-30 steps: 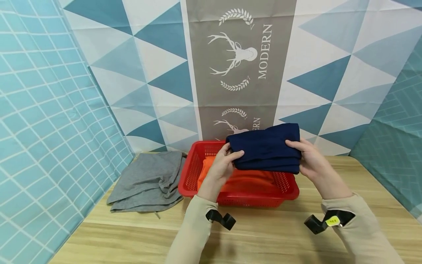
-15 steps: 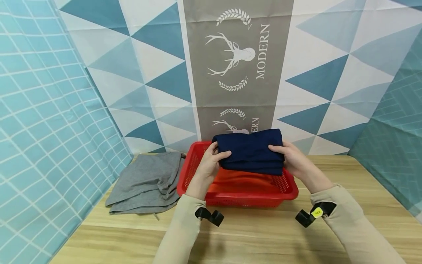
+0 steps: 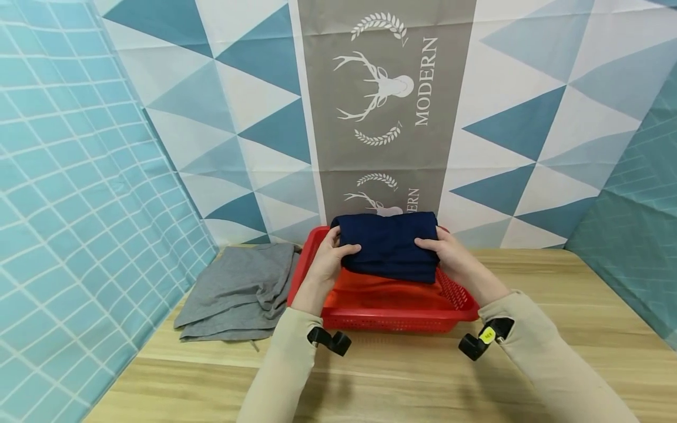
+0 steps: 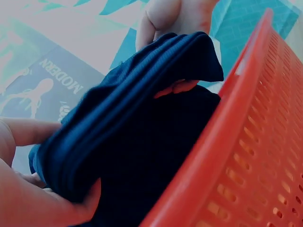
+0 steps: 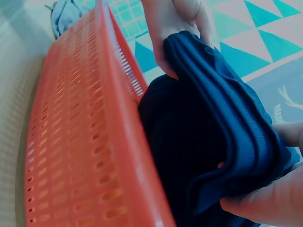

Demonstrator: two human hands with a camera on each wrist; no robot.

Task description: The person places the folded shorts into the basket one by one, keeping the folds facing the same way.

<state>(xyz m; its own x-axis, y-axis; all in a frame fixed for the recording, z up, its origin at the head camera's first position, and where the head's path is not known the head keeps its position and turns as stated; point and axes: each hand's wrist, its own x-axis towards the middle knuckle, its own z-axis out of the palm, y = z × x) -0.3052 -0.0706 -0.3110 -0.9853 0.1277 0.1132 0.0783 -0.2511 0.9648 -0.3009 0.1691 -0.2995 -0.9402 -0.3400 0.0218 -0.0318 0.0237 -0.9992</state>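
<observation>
A folded navy cloth garment (image 3: 391, 244) is held up over a red perforated plastic basket (image 3: 391, 322). My left hand (image 3: 327, 261) pinches its left end, thumb in front and fingers behind. At the other end, my right hand (image 3: 456, 258) grips it the same way. Stacked fold layers (image 4: 123, 90) show in the left wrist view, close beside the basket's rim. From the right wrist, the layers (image 5: 236, 118) run between both hands. Orange cloth (image 3: 381, 294) lies in the basket, partly hidden beneath the navy garment.
A grey garment (image 3: 238, 291) lies loosely folded on the wooden table (image 3: 402, 376), left of the basket. Behind the table hangs a patterned backdrop (image 3: 381, 147) with triangles and a deer head. A blue tile-patterned sheet (image 3: 69, 176) borders the left side.
Both hands have carried the navy garment leftward and slightly down, from above the basket's right part to over its middle. The hands have come a little closer together. The grey garment stays put.
</observation>
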